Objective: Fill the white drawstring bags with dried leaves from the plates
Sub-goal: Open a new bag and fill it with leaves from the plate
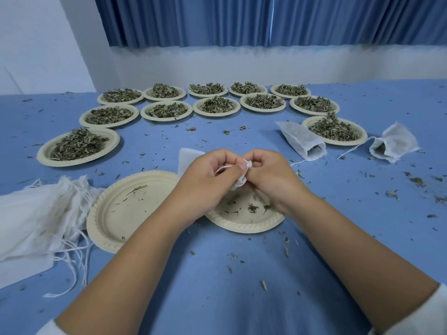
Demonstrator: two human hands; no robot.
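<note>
Both hands, left hand (208,174) and right hand (266,175), are pinching a small white drawstring bag (242,181) and its string together, right above the near-empty plate (244,221) on the table (242,274).

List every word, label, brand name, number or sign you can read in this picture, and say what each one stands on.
None: no readable text shows anywhere.
The paper plates are plain, with only an embossed rim.
The white drawstring bags carry no print or tag.
The blue tablecloth, blue curtain and white wall are bare.
Both hands, left hand and right hand, hide part of one bag, so that part cannot be checked.
</note>
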